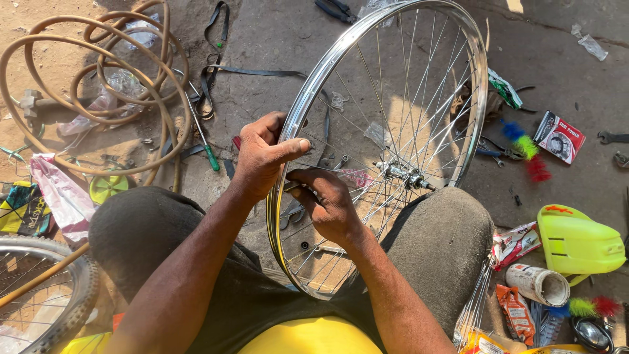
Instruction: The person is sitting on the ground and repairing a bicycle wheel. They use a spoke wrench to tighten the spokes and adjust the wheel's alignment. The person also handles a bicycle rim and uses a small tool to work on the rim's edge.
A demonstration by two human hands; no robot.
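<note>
Yellow shirt hem [308,337] and dark-trousered knees, a bare spoked bicycle wheel [367,59] standing upright between them.

The chrome rim leans on the right knee [445,229], its hub [403,174] near that knee. A coiled tan hose [98,85] lies on the ground to the left, well apart. The left hand [265,157] wraps the near rim, thumb pressed over its edge; the right hand [327,203], inside the wheel, pinches a spoke [314,141] just under the rim. A green-handled screwdriver [206,147] lies beside the hose.

head view | looks steeply down | close over lap and ground
</note>
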